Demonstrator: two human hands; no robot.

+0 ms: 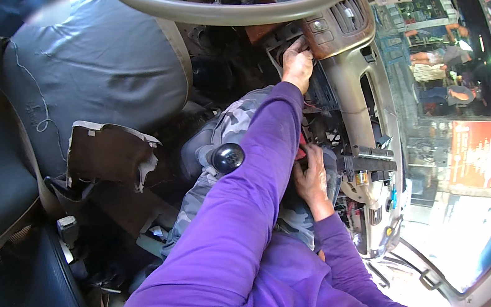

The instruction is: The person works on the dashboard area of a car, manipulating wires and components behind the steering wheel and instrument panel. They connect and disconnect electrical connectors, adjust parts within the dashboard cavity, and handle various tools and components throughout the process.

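Note:
My left hand (298, 65) reaches across to the open dashboard, just below the wood-trimmed vent panel (334, 26). Its fingers are curled at the edge of the opening, and what they hold is hidden. Lower down, my right hand (311, 177) is closed at a small red object (300, 147) beside the exposed dash interior. Only part of that object shows, so its kind is unclear. Loose wires and dark brackets lie around both hands. A black gear knob (228, 158) stands beside my left forearm.
Above my left hand curves the steering wheel (238, 15). A dark seat (97, 61) fills the upper left, with a torn brown trim piece (108, 152) near its edge. The windshield (445, 144) is at the right, with people outside. Black modules (372, 161) protrude from the dash.

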